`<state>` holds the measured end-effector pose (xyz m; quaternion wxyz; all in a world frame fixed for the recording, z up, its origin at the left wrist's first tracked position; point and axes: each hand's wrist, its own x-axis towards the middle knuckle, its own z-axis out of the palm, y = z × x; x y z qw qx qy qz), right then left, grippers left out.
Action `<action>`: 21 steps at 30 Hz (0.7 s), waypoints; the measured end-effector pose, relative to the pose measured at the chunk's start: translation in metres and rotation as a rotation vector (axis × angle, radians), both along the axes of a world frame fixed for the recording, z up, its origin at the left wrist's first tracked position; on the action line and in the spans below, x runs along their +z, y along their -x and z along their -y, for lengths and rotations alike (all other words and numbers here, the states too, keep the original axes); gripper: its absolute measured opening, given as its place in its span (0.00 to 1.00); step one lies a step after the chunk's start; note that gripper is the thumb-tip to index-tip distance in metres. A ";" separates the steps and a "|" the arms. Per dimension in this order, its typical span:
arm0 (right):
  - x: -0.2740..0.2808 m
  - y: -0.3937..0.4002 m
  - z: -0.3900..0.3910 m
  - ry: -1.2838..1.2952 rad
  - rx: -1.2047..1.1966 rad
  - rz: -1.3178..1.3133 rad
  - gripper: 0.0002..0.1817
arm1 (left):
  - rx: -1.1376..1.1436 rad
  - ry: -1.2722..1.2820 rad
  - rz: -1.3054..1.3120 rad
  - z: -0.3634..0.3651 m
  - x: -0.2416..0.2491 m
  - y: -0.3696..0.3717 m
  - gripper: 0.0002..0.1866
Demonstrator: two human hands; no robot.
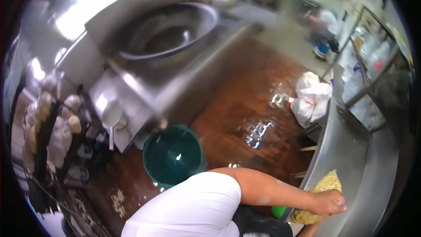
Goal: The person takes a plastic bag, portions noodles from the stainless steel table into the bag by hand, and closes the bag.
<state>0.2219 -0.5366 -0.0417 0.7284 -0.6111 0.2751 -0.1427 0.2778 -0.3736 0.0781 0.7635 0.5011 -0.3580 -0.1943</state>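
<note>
My left arm, in a white sleeve, reaches across to the right. Its hand (331, 202) is closed over a clear plastic bag (326, 182) packed with pale yellow pieces, which I cannot make out more exactly. The bag lies at the near edge of a metal counter (351, 149). Below it, part of my right forearm (315, 228) comes up from the bottom edge towards the same bag. My right hand is hidden behind the left hand and the bag, so its fingers do not show.
A dark green bin (173, 156) stands on the wet red tiled floor (237, 105). Beyond it is a large wok (169, 30) in a steel stove. A ladle (112, 118) rests at left. White bags (311, 98) sit by the counter; another person (324, 28) is further back.
</note>
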 end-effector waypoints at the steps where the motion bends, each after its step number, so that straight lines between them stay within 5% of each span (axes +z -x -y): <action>1: 0.016 -0.002 -0.029 0.022 -0.006 -0.015 0.28 | -0.056 0.084 -0.061 -0.024 0.012 0.005 0.20; 5: 0.065 0.007 -0.148 0.050 0.059 -0.104 0.29 | 0.093 0.135 -0.026 -0.114 0.017 0.022 0.20; 9: 0.088 0.039 -0.256 0.014 0.256 -0.244 0.30 | 0.529 -0.103 0.127 -0.176 -0.028 0.044 0.21; 11: 0.014 0.024 -0.232 0.051 0.624 -0.496 0.34 | 0.568 -0.233 0.048 -0.226 -0.049 0.068 0.21; 12: -0.054 0.011 -0.209 -0.253 0.801 -0.329 0.38 | 0.619 -0.223 0.010 -0.247 -0.061 0.084 0.21; 15: -0.011 0.054 -0.261 0.089 1.275 -0.464 0.33 | 0.878 -0.251 -0.098 -0.301 -0.104 0.137 0.22; 16: -0.017 0.060 -0.260 0.110 1.474 -0.468 0.30 | 0.874 -0.409 -0.184 -0.328 -0.084 0.163 0.20; 18: -0.021 0.089 -0.263 0.277 1.600 -0.301 0.23 | 1.005 -0.400 -0.319 -0.357 -0.080 0.213 0.17; 21: -0.070 0.121 -0.248 0.330 1.479 -0.230 0.19 | 1.309 -0.430 -0.362 -0.391 -0.090 0.279 0.15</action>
